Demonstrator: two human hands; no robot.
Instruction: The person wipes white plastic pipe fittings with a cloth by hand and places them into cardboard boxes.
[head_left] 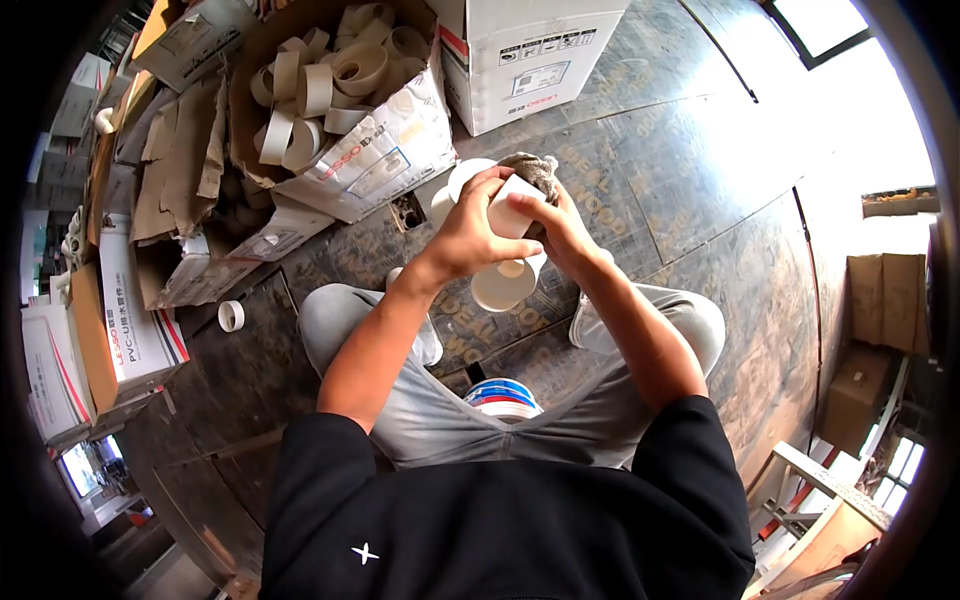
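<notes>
Both my left hand (462, 238) and right hand (570, 232) grip the white pipe fitting (507, 210) with curled fingers (478, 192), likely to steady it beside the bunched rag (537, 172).

Just past the middle of the head view toward twelve o'clock, the left hand (468, 232) and right hand (560, 225) grip a white pipe fitting (511, 207), a dingy cloth (534, 172) bunched at its one o'clock side. An open carton (385, 160) heaped with pale fittings (334, 88) stands at eleven o'clock; a loose ring (231, 316) lies at nine, a striped bucket (502, 397) at six.
</notes>
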